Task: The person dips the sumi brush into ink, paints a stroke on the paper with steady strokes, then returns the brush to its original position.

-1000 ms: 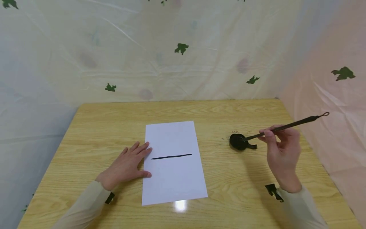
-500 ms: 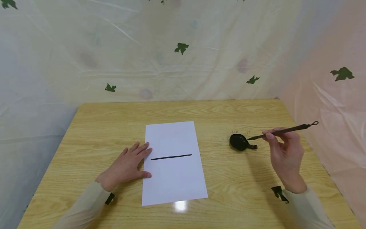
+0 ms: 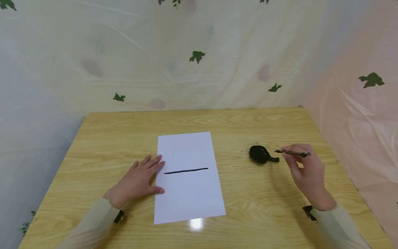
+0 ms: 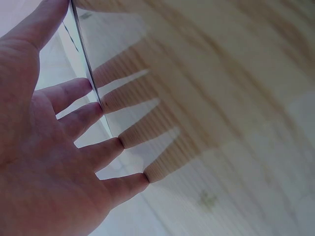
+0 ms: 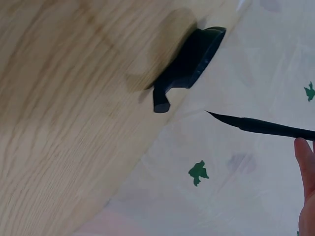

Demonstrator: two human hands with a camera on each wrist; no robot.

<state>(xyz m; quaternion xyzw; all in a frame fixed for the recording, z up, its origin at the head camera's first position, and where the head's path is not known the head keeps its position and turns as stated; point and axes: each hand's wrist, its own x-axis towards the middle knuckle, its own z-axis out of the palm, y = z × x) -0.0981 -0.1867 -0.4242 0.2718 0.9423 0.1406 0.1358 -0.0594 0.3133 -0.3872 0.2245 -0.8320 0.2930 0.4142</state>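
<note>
My left hand point(image 3: 136, 180) lies with fingers spread, its fingertips and thumb on the left edge of a white sheet of paper point(image 3: 189, 197). One black, nearly level stroke point(image 3: 186, 171) crosses the sheet's middle. My right hand point(image 3: 308, 174) pinches a dark writing brush point(image 3: 292, 152) with a loop at its end. The brush's pointed tip point(image 5: 224, 118) is inked and hangs clear of the small black ink dish point(image 3: 259, 154), just to its right. That dish has a short handle and dark liquid inside. In the left wrist view the left palm point(image 4: 44, 157) and fingers show from below.
Small dark specks point(image 3: 255, 143) dot the wood table point(image 3: 124, 128) around the dish. A pale curtain point(image 3: 233, 69) with green leaf shapes hangs behind the table, and a pinkish one point(image 3: 357, 114) hangs on the right. Light reflects below the paper.
My right hand has drawn the brush tip out of the ink dish to the right. The brush's looped end has swung down and toward me. The left hand and paper stay put.
</note>
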